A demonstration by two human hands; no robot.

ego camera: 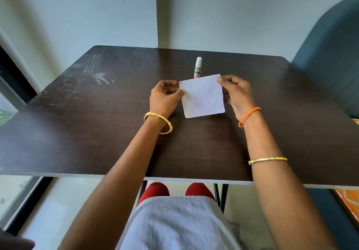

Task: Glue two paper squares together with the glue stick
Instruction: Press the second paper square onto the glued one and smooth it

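paper (203,96) is what both of your hands hold now, a white square piece lifted a little over the dark wooden table (97,133). your left hand (165,98) pinches its left edge with thumb and fingers closed on it, and your right hand (237,94) pinches the top right corner in the same way. i cannot tell if this is one square or two already lying one on the other; only one white face shows. the glue stick (198,68) stands upright on the table just behind the paper, with its white cap on, and nothing touches it. so i judge the task is either at the start or at the pressing end. if no glue is on yet, you must uncap the stick, spread glue and join the squares.
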